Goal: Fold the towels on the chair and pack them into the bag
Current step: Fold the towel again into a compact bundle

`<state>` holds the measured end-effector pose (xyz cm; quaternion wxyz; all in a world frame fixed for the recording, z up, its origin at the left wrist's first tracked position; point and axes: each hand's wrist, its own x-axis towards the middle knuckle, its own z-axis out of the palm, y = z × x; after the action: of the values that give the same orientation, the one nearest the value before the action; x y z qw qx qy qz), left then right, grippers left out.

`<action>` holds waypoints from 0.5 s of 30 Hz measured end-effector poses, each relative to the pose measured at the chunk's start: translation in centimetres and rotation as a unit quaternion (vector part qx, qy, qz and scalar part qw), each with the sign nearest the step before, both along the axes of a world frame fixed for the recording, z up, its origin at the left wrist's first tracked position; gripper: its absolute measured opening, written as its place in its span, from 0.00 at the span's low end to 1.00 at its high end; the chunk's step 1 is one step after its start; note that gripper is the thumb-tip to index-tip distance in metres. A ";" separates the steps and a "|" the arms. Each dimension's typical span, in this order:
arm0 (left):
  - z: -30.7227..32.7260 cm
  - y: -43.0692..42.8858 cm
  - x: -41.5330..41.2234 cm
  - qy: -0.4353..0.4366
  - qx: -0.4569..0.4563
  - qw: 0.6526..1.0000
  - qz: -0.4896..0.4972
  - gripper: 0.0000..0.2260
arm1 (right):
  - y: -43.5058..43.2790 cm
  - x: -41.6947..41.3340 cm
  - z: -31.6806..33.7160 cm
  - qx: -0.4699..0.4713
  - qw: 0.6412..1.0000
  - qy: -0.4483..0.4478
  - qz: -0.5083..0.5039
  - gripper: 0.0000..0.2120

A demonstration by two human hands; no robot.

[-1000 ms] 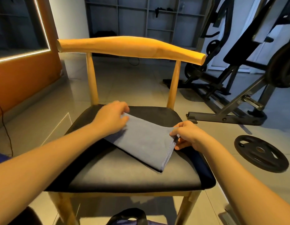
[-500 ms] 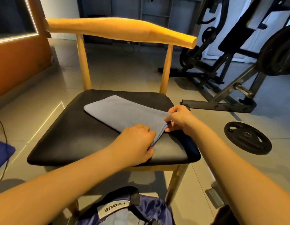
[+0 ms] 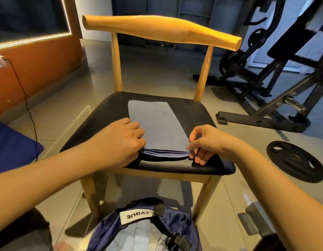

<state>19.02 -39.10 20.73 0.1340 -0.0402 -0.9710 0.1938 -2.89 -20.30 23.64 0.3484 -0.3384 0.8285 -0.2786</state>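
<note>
Left hand (image 3: 119,140) and right hand (image 3: 206,144) pinched the near corners of the folded towel (image 3: 153,124) at the chair's (image 3: 102,124) front edge, seemingly poised to lift it into the bag (image 3: 144,230).

The bag (image 3: 110,230) is running off the frame's bottom edge; the left hand (image 3: 119,142) is covering the lower-left corner of the towel (image 3: 157,127).
</note>
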 end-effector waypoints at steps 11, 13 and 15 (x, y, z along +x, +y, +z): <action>-3.6 1.0 2.6 0.029 0.059 0.997 0.032 0.09 | -0.1 3.8 -3.6 -0.116 0.813 0.486 0.298 0.14; -4.0 1.1 2.4 0.038 0.085 0.995 0.033 0.06 | 0.1 3.8 -3.9 -0.132 0.789 0.518 0.303 0.15; -3.9 1.2 2.4 0.064 0.130 0.988 0.044 0.05 | 0.1 3.7 -4.4 -0.131 0.769 0.539 0.317 0.16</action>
<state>21.38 -37.93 16.85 0.1918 0.0330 -0.9781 0.0734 0.83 -20.20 19.25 -0.1343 -0.7191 0.6812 -0.0302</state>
